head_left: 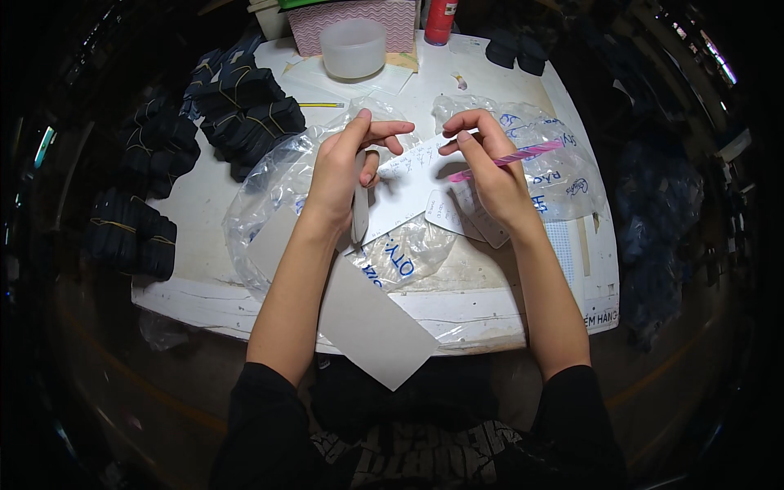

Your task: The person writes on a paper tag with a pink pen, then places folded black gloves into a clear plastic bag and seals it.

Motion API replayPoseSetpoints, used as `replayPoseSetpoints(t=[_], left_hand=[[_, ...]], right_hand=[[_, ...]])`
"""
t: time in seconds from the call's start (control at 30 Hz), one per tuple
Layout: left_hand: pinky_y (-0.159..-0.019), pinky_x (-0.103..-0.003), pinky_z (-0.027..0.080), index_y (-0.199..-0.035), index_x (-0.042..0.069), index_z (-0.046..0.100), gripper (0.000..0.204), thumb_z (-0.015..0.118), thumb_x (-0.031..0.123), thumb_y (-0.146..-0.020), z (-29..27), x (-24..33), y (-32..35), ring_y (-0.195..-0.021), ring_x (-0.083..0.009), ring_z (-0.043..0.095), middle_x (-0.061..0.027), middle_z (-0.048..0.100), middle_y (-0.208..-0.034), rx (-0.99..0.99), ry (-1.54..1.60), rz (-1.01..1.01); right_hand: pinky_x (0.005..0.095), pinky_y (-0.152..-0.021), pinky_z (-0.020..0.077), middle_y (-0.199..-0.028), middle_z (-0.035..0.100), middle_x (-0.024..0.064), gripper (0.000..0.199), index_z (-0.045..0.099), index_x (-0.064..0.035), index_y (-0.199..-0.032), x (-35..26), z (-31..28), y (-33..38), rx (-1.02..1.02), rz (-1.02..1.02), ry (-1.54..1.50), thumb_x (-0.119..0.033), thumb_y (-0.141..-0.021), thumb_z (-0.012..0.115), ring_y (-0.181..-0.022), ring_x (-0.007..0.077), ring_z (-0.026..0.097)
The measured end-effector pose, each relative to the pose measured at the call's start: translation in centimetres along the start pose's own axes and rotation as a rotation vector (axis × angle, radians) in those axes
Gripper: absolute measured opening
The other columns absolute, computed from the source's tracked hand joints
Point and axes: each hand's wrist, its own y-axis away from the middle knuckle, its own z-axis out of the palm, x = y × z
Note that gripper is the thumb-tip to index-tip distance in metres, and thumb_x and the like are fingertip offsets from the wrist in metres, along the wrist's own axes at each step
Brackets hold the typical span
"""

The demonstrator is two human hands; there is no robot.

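Observation:
My left hand (345,157) is raised over the table with its index finger stretched out and its lower fingers curled round a pale card (360,211), seen nearly edge-on. My right hand (488,170) faces it, fingers bent, with a pink striped pen (535,150) lying across it below the thumb. Between and beneath the hands is a white sheet (400,200) with handwriting. Small white tags (445,211) with handwriting lie under my right hand. A clear plastic bag (273,175) with blue marker writing spreads under these. A grey card sheet (380,327) juts over the table's near edge.
Bundles of dark fabric pieces (245,106) tied with bands sit at the left. A translucent round tub (353,49), a pink patterned box (306,24) and a red bottle (441,20) stand at the back. Another plastic bag (563,175) lies at the right.

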Motion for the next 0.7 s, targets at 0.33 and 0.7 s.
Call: replayPoseSetpoints(t=[0.33, 0.7], left_hand=[[-0.058, -0.021, 0.033, -0.115, -0.005, 0.079, 0.059, 0.045, 0.044, -0.111, 1.4, -0.2, 0.9, -0.060, -0.0051, 0.038, -0.0044, 0.074, -0.093, -0.148, -0.068, -0.023], [-0.057, -0.021, 0.032, -0.116, -0.001, 0.081, 0.054, 0.046, 0.040, -0.111, 1.3, 0.0, 0.8, -0.060, -0.0048, 0.039, -0.0032, 0.076, -0.094, -0.106, -0.129, 0.001]], right_hand=[[0.0294, -0.071, 0.0472, -0.083, 0.067, 0.0055, 0.019, 0.062, -0.0015, -0.105, -0.9, 1.7, 1.0, -0.068, 0.090, 0.030, -0.020, -0.110, 0.062, -0.075, 0.0118, 0.055], [0.0279, -0.071, 0.0507, -0.088, 0.071, 0.0028, 0.019, 0.070, 0.0001, -0.116, -0.3, 1.5, 0.9, -0.066, 0.139, -0.076, -0.013, -0.108, 0.060, -0.077, 0.0094, 0.062]])
